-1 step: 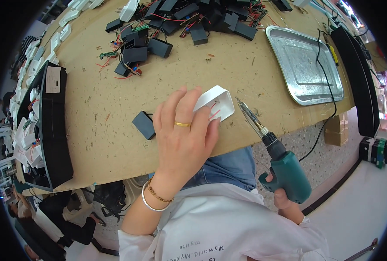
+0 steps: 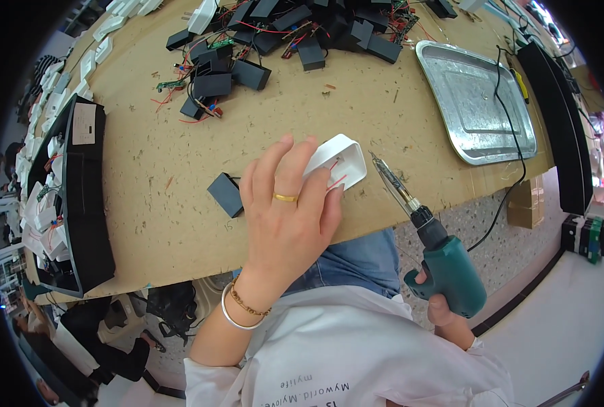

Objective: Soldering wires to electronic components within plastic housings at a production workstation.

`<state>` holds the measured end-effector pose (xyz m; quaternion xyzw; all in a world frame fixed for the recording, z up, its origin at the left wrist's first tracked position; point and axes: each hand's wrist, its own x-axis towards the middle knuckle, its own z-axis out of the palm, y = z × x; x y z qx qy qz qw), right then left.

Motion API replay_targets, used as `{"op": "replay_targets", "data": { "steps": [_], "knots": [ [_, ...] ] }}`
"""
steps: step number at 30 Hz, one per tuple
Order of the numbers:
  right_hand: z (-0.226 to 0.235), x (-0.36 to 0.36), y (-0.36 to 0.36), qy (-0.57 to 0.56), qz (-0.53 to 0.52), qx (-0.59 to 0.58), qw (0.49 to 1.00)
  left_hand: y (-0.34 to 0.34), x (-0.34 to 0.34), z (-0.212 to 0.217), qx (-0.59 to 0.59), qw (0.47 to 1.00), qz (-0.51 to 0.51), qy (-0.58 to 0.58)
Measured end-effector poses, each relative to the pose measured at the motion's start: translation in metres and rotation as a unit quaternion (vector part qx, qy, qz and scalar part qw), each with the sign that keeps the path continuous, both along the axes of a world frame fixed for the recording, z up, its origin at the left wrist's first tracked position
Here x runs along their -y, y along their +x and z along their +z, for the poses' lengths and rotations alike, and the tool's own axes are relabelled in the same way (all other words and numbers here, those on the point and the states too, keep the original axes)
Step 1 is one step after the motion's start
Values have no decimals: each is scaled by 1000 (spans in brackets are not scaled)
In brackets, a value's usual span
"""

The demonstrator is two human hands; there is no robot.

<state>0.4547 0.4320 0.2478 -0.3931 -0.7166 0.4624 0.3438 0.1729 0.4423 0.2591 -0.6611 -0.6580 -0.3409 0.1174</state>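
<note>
My left hand [image 2: 288, 210] lies palm down on the brown board table [image 2: 152, 224], its fingers pressing on a white plastic housing [image 2: 342, 159] with thin red wires inside. My right hand [image 2: 441, 311] grips the handle of a green electric screwdriver [image 2: 445, 270] off the table's near edge. The long metal bit [image 2: 390, 182] points up and left, and its tip sits just right of the housing, with a small gap between them. A small black box [image 2: 226, 195] lies just left of my left hand.
A heap of black boxes with red wires and green circuit boards [image 2: 268, 41] covers the far side. An empty metal tray [image 2: 475, 102] lies at the right, with a black cable [image 2: 512, 136] across it. A black bin [image 2: 85, 197] of white parts lines the left edge.
</note>
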Motion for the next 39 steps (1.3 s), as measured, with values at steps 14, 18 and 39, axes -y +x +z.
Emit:
{"op": "replay_targets", "data": {
  "steps": [14,18,39],
  "knots": [
    [-10,2,-1,-32,-41,-74,996,-10,14,4,106,990,-57,79],
    [-6,2,2,-1,-16,-37,999,-10,11,9,65,993,-74,70],
    [8,-11,-27,63,25,63,996,5,-13,2,37,999,17,-4]
  ]
}}
